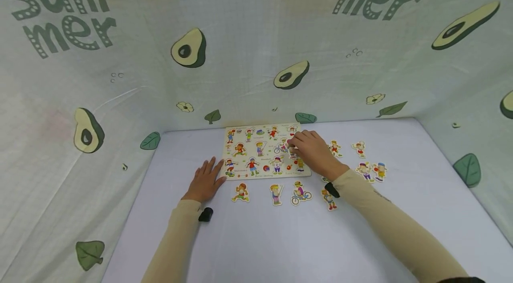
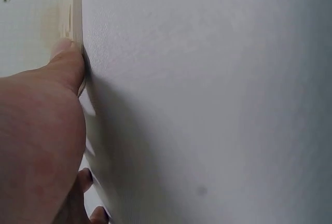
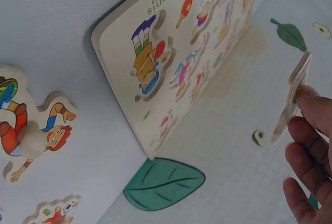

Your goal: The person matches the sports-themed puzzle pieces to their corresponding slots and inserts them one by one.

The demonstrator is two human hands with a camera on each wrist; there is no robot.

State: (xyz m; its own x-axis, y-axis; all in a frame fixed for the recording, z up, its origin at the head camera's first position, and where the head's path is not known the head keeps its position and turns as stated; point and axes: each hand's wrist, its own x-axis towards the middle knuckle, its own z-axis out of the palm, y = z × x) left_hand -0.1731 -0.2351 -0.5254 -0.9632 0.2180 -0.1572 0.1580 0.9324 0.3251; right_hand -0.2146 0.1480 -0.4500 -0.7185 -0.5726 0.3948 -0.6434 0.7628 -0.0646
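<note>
A wooden picture puzzle board (image 1: 264,177) printed with sports figures lies flat at the back of the table. My left hand (image 1: 203,183) rests at its left edge, fingers spread. In the left wrist view the thumb (image 2: 65,60) touches the board's edge. Above the board's right side, my right hand (image 1: 314,151) pinches a thin wooden puzzle piece (image 3: 291,99) between thumb and fingers. The piece appears nearly edge-on in the right wrist view, so its picture cannot be read. A table tennis figure (image 3: 148,60) shows within a recess on the board.
Loose pieces lie in front of the board: a runner (image 1: 240,192), a batter (image 1: 275,195) and a cyclist (image 1: 300,194). Several more, including a red-and-white figure (image 1: 359,149), lie to the right, some partly behind the right arm. A printed cloth (image 1: 240,51) hangs behind the table.
</note>
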